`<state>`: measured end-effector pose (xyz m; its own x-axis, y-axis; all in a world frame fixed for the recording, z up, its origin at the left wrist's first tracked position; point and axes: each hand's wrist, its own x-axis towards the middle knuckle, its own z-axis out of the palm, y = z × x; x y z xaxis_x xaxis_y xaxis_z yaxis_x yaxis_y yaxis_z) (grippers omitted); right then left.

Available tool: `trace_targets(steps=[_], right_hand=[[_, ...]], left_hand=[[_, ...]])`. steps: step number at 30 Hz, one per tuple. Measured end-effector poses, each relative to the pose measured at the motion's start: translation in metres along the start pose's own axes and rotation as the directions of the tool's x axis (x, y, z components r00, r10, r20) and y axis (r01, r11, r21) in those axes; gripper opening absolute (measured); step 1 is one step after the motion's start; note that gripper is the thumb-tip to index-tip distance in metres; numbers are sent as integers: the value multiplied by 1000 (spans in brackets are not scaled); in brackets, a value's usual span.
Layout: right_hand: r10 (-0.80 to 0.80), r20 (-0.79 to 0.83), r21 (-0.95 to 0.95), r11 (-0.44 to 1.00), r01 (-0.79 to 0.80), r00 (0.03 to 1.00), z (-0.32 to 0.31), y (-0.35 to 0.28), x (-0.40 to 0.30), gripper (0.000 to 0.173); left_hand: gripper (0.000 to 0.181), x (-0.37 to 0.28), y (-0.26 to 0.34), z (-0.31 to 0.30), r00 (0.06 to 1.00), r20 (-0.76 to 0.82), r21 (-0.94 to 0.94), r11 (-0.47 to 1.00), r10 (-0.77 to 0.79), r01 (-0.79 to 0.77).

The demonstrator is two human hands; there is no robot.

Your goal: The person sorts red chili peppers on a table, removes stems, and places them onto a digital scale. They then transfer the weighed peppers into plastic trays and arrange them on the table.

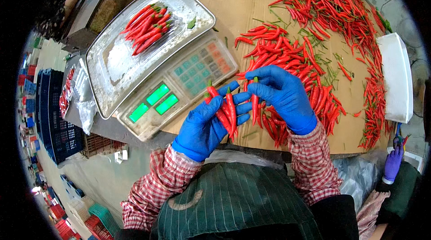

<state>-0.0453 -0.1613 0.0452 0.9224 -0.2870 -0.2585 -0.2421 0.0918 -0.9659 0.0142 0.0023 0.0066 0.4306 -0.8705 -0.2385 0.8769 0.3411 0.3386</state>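
My left hand (pixel 207 125), in a blue glove, holds several red chili peppers (pixel 231 108) across its palm and fingers, green stem ends up. Just to the right, my right hand (pixel 283 96), gloved alike, pinches red chilies (pixel 255 105) near their green ends between thumb and fingers. Beyond and under it spreads a pile of red chilies (pixel 293 58) on cardboard (pixel 235 4). On the metal pan (pixel 114 81) of a digital scale (pixel 151 118) lies a bunch of red chilies (pixel 146 27) with a green leaf fragment (pixel 192 23) near it. The scale's displays glow green.
A larger chili heap (pixel 336 7) runs along the far and right table side, by a white foam tray (pixel 394 78). Plastic bags (pixel 84 95) lie left of the scale; dark crates (pixel 55 115) stand beyond. At lower right is a co-worker's purple-gloved hand (pixel 393 164).
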Motion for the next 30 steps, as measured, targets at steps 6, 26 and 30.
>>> trace_targets(steps=[6, 26, 30], right_hand=[[-135, 3, -163, 978, 134, 991, 14, 2, -10, 22], [-305, -56, -503, 832, 237, 951, 11, 4, -22, 25], [-321, -1, -505, 818, 277, 947, 10, 13, -19, 23]], left_hand=[[47, -11, 1, 0, 1000, -22, 17, 1000, 18, -17], [37, -29, 129, 28, 843, 53, 939, 261, 535, -225], [39, 29, 212, -4, 649, 467, 847, -514, 600, -134]])
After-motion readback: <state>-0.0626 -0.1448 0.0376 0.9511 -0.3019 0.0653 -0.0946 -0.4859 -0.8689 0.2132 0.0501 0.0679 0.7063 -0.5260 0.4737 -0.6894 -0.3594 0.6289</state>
